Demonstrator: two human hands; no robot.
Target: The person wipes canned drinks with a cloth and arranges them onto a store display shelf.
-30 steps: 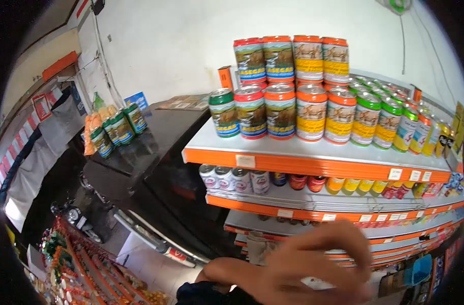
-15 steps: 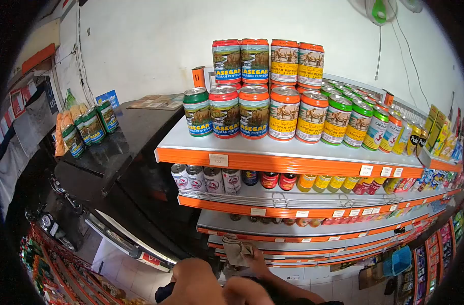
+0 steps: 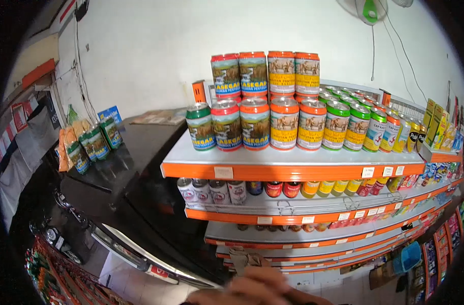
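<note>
— Why are the cans (image 3: 272, 124) stacked two high at the shelf (image 3: 293, 170) edge?

— Labels face out, colours grouped: red, orange, green, easy to pick.

— And the hand (image 3: 260, 290)?

— Low at the bottom edge, well below the cans. It seems closed around a cloth (image 3: 240, 255), greyish and crumpled, sticking up beside the lower shelves; which hand it is I cannot tell, the view being cut off.

A small grocery shop: orange-edged shelves (image 3: 293, 170) with price tags (image 3: 366, 172) carry rows of drink cans (image 3: 255, 124), and snack packets (image 3: 69, 150) sit at frame left on a dark chiller (image 3: 135, 173).
</note>
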